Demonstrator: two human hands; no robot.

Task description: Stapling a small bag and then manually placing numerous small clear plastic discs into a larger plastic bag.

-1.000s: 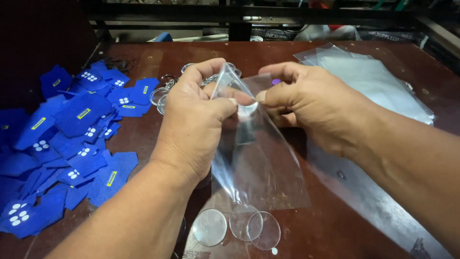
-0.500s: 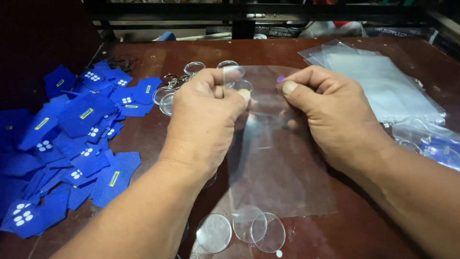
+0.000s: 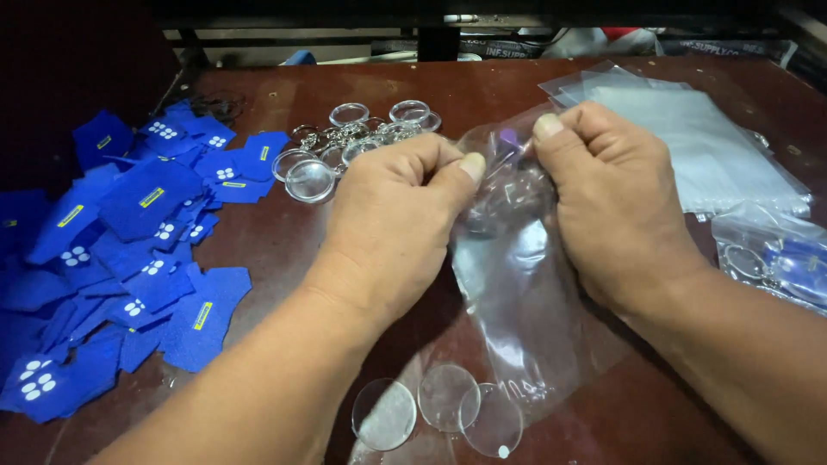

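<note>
A small clear plastic bag point(image 3: 525, 293) hangs between both hands over the dark brown table point(image 3: 482, 90). My left hand point(image 3: 392, 224) pinches the bag's top edge from the left with thumb and fingers. My right hand point(image 3: 616, 202) grips the top edge from the right. Something small with a purple bit point(image 3: 508, 138) shows at the bag's mouth between the two thumbs. What else is inside is too blurred to tell.
Three clear round discs point(image 3: 439, 405) lie near the front edge. Clear round keyring cases point(image 3: 345, 142) sit beyond my hands. Several blue fabric pieces point(image 3: 129, 250) cover the left side. A stack of clear bags point(image 3: 698, 142) and filled bags point(image 3: 775, 254) lie at right.
Both hands have come closer together at the bag's top. The bag, flat and stretched a moment ago, is now bunched between the thumbs.
</note>
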